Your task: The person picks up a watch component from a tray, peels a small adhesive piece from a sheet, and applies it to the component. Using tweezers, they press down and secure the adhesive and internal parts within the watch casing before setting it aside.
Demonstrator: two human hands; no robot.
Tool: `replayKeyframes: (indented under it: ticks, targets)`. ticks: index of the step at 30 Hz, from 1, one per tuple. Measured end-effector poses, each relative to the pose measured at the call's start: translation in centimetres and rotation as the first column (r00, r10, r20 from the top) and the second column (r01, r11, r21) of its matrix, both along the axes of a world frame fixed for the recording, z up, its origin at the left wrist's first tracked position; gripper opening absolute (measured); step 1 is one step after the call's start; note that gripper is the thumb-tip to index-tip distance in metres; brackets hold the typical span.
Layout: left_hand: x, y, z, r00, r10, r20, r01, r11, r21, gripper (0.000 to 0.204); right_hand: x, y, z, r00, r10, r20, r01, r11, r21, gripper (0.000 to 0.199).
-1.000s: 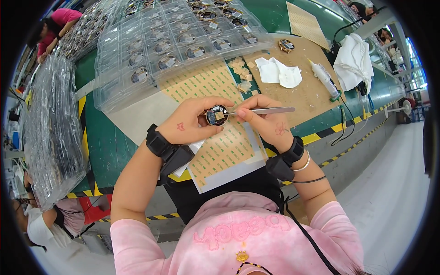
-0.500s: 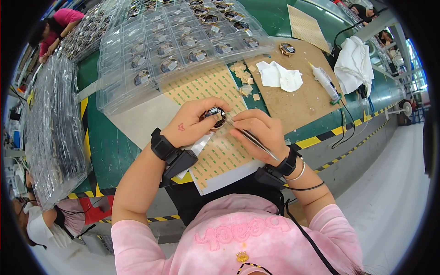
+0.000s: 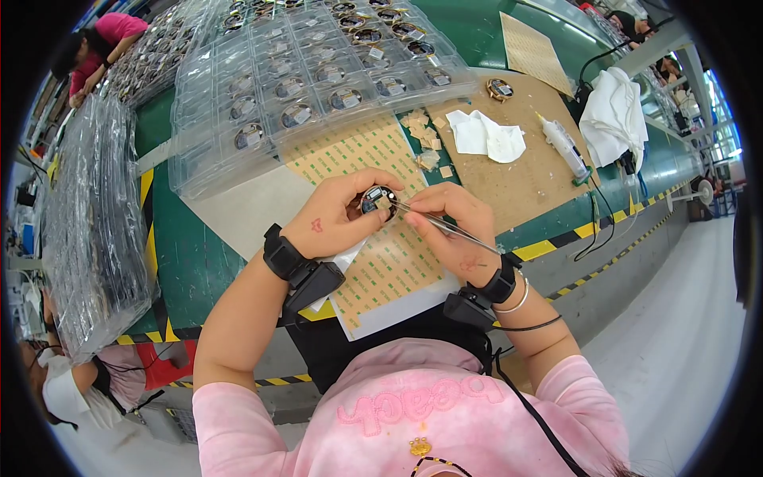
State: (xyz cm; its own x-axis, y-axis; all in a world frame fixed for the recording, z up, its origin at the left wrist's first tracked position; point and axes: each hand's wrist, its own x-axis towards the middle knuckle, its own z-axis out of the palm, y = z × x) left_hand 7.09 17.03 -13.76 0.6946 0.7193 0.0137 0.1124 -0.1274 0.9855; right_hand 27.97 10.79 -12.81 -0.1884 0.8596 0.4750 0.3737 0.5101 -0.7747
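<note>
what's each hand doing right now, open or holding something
Left hand: closed, gripping a round electronic module by its rim.
Right hand: closed, holding metal tweezers, tips at the module.

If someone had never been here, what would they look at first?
Probably the small round circuit module, gripped by the left hand mid-picture, with metal tweezers in the right hand pointing at it. Beyond them, clear plastic trays hold many similar round parts.
</note>
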Motion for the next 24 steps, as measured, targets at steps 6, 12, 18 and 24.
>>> replayKeyframes:
  ticks: [6, 12, 18, 24]
  targets:
    - [0.0, -0.1, 0.0, 1.000, -0.010, -0.027, 0.011, 0.999, 0.044, 0.042, 0.3, 0.3, -0.4, 1.000, 0.008, -0.009, -0.009, 0.999, -0.052, 0.012]
    - [-0.1, -0.3, 0.5, 1.000, -0.021, -0.003, 0.021, 0.999, -0.047, 0.044, 0.7, 0.6, -0.6, 0.971, 0.006, -0.238, -0.092, 0.931, -0.354, 0.010]
    - [-0.2, -0.1, 0.4, 0.999, -0.023, 0.030, 0.024, 0.999, -0.035, 0.045, 1.1, 0.4, -0.4, 0.948, 0.051, -0.315, -0.179, 0.902, -0.393, 0.010]
    - [-0.1, -0.1, 1.1, 0.999, -0.019, 0.038, 0.021, 0.999, -0.036, 0.046, 2.8, 1.4, -0.1, 0.965, -0.122, -0.231, 0.080, 0.979, -0.185, 0.009]
